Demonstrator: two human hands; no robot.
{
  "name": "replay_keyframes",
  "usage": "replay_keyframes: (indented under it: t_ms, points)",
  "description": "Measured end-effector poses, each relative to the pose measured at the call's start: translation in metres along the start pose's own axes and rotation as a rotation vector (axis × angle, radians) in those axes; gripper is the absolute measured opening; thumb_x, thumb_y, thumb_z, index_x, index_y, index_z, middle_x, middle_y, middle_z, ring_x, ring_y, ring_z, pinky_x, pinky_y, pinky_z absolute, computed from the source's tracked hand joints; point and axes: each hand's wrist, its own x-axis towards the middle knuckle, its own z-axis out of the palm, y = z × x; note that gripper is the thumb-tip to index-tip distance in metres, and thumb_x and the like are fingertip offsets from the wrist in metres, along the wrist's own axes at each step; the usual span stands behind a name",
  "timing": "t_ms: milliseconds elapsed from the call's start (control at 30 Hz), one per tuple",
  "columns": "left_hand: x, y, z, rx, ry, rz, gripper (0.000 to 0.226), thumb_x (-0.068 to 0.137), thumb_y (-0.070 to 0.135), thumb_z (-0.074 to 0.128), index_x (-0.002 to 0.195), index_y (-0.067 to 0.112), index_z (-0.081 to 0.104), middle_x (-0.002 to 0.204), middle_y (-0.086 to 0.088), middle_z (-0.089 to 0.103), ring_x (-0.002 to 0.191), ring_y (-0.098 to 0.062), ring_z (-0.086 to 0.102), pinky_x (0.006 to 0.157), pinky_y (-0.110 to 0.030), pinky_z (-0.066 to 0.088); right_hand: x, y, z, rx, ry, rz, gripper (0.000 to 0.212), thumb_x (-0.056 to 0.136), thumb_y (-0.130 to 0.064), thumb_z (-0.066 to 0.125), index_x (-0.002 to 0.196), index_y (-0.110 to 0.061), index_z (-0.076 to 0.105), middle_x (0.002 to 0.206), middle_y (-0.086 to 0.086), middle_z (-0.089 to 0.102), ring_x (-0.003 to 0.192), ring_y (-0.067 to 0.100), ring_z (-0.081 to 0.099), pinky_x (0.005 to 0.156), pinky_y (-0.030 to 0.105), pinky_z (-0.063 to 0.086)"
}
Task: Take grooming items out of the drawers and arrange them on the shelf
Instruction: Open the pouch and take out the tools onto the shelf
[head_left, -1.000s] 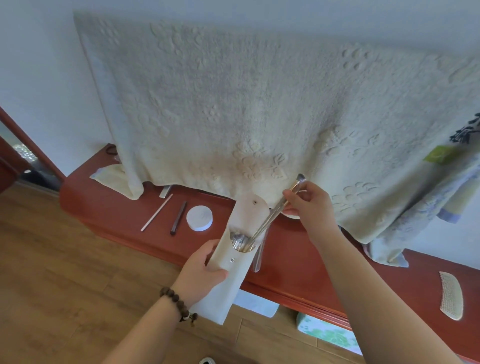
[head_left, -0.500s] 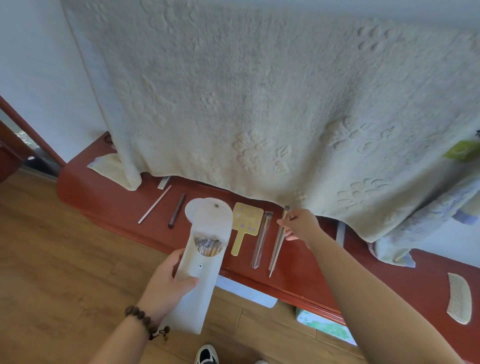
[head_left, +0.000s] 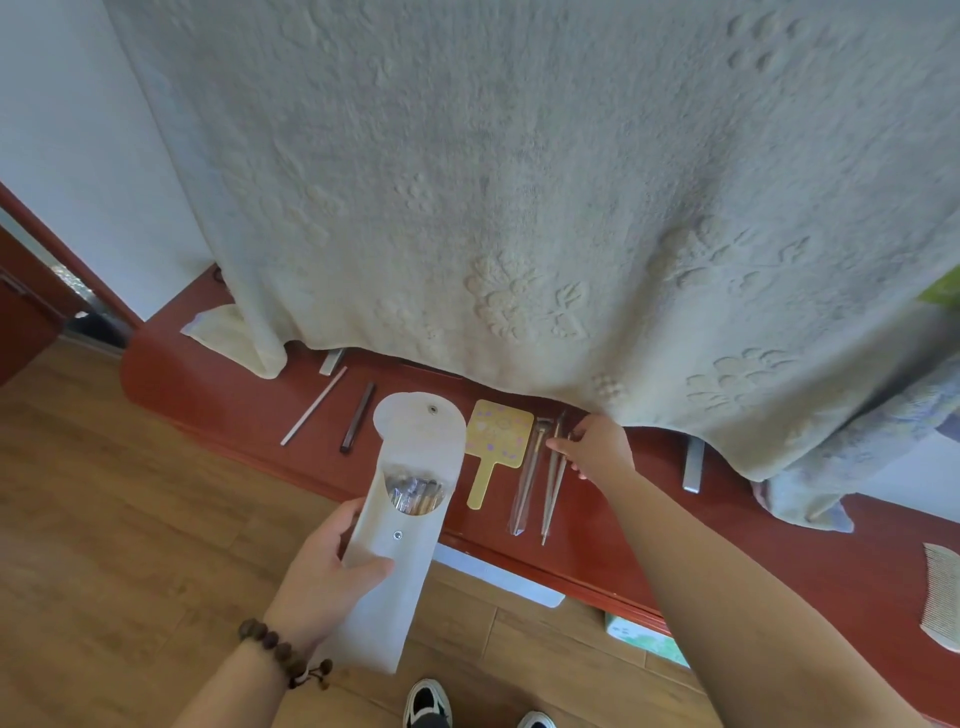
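Shelf: a long red-brown shelf (head_left: 218, 384) runs low along the wall, from the left side to the far right.
Floor: light brown wood boards (head_left: 104, 519) lie under the shelf. Two shoe tips (head_left: 427, 702) peek in at the bottom.
Wall: plain white (head_left: 67, 156), with a dark red door frame at the left edge.
Blanket: a big cream blanket (head_left: 519, 208) with bumpy flower shapes hangs down and hides the back of the shelf.
Pouch: a long white pouch (head_left: 402, 525) with its flap up and a snap button. Brushes poke out inside it. It is held in the air in front of the shelf.
Left hand: the left hand (head_left: 327, 571) holds the pouch, thumb in front and fingers curled round the back. A bead bracelet (head_left: 283, 652) is on the wrist.
Right hand: the right hand (head_left: 597, 447) reaches to the shelf. Its fingers (head_left: 558, 446) are pinched on the top of two thin brushes (head_left: 551, 493) that lie on the shelf.
Other shelf things: a yellow hand mirror (head_left: 496, 447), a brush in a clear sleeve (head_left: 525, 493) just beside it, a white stick (head_left: 313, 406) and a dark stick (head_left: 357, 425) to the left, and a pale comb (head_left: 946, 597) far right.
Under the shelf: a white paper (head_left: 498, 574) and a green and white box (head_left: 644, 636) stick out.
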Motion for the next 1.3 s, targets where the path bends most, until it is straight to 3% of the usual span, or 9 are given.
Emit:
replay_keyframes:
  t_ms: [133, 200, 300, 467, 600, 867, 967, 1067, 1300]
  points:
    - [0.002, 0.000, 0.000, -0.008, -0.009, 0.001, 0.045, 0.080, 0.006, 0.070, 0.109, 0.038, 0.056, 0.101, 0.007, 0.069, 0.087, -0.016, 0.069, 0.066, -0.034, 0.058, -0.022, 0.010, -0.007, 0.056, 0.092, -0.002, 0.056, 0.077, -0.046, 0.072, 0.119, -0.012, 0.055, 0.104, 0.011, 0.067, 0.082, 0.027, 0.062, 0.074, 0.037, 0.054]
    - [0.002, 0.000, 0.001, -0.021, -0.011, -0.006, 0.046, 0.080, 0.006, 0.070, 0.109, 0.039, 0.055, 0.101, 0.006, 0.069, 0.088, -0.018, 0.069, 0.066, -0.036, 0.059, -0.037, 0.017, -0.007, 0.008, 0.130, -0.010, 0.043, 0.083, -0.038, 0.068, 0.116, -0.012, 0.057, 0.105, 0.009, 0.067, 0.092, 0.026, 0.061, 0.074, 0.029, 0.046]
    - [0.003, 0.000, 0.002, -0.036, -0.009, -0.011, 0.048, 0.076, 0.006, 0.073, 0.109, 0.038, 0.057, 0.100, 0.004, 0.071, 0.087, -0.020, 0.070, 0.070, -0.042, 0.059, -0.058, 0.024, 0.006, -0.061, 0.100, -0.036, 0.025, 0.086, -0.027, 0.063, 0.107, -0.015, 0.059, 0.099, 0.007, 0.067, 0.093, 0.026, 0.062, 0.076, 0.031, 0.049]
    - [0.001, -0.002, 0.008, -0.023, -0.023, -0.008, 0.047, 0.079, 0.006, 0.071, 0.112, 0.035, 0.056, 0.102, 0.004, 0.070, 0.088, -0.020, 0.069, 0.070, -0.042, 0.059, -0.070, 0.014, 0.028, -0.169, 0.088, -0.051, 0.021, 0.089, -0.026, 0.057, 0.104, -0.011, 0.056, 0.100, 0.009, 0.061, 0.088, 0.028, 0.060, 0.066, 0.028, 0.041]
    - [0.000, -0.004, 0.009, -0.027, -0.023, -0.018, 0.047, 0.079, 0.007, 0.071, 0.113, 0.036, 0.056, 0.103, 0.005, 0.070, 0.091, -0.021, 0.068, 0.073, -0.045, 0.059, -0.065, 0.008, 0.030, -0.185, 0.131, 0.004, 0.014, 0.089, -0.018, 0.050, 0.098, -0.009, 0.056, 0.095, 0.010, 0.063, 0.082, 0.030, 0.062, 0.064, 0.032, 0.048]
    - [-0.004, -0.010, 0.004, -0.036, 0.015, -0.038, 0.048, 0.079, 0.006, 0.071, 0.113, 0.036, 0.057, 0.101, 0.008, 0.071, 0.090, -0.018, 0.069, 0.073, -0.043, 0.059, -0.055, 0.018, 0.011, -0.178, 0.191, -0.002, 0.017, 0.091, -0.021, 0.053, 0.098, -0.007, 0.059, 0.097, 0.012, 0.066, 0.079, 0.029, 0.058, 0.065, 0.030, 0.044]
    - [-0.005, -0.011, 0.003, -0.037, 0.005, -0.039, 0.047, 0.078, 0.009, 0.072, 0.112, 0.037, 0.057, 0.103, 0.006, 0.070, 0.092, -0.021, 0.068, 0.075, -0.046, 0.059, -0.059, 0.010, 0.014, -0.142, 0.210, -0.142, 0.023, 0.092, -0.024, 0.055, 0.111, -0.012, 0.058, 0.102, 0.008, 0.066, 0.089, 0.027, 0.062, 0.068, 0.029, 0.044]
    - [-0.005, -0.011, 0.003, -0.029, 0.006, -0.037, 0.046, 0.079, 0.009, 0.071, 0.113, 0.037, 0.056, 0.105, 0.006, 0.069, 0.093, -0.020, 0.067, 0.075, -0.046, 0.059, -0.063, 0.000, 0.029, -0.229, 0.097, -0.278, 0.033, 0.093, -0.021, 0.053, 0.126, -0.019, 0.054, 0.109, 0.007, 0.057, 0.094, 0.029, 0.060, 0.073, 0.031, 0.046]
    - [-0.004, -0.010, 0.005, -0.016, 0.005, -0.042, 0.047, 0.078, 0.010, 0.072, 0.113, 0.038, 0.056, 0.105, 0.006, 0.069, 0.095, -0.022, 0.067, 0.077, -0.049, 0.058, -0.070, 0.007, 0.048, -0.356, 0.059, -0.173, 0.026, 0.098, -0.017, 0.046, 0.122, -0.011, 0.054, 0.117, 0.008, 0.048, 0.094, 0.030, 0.061, 0.071, 0.034, 0.048]
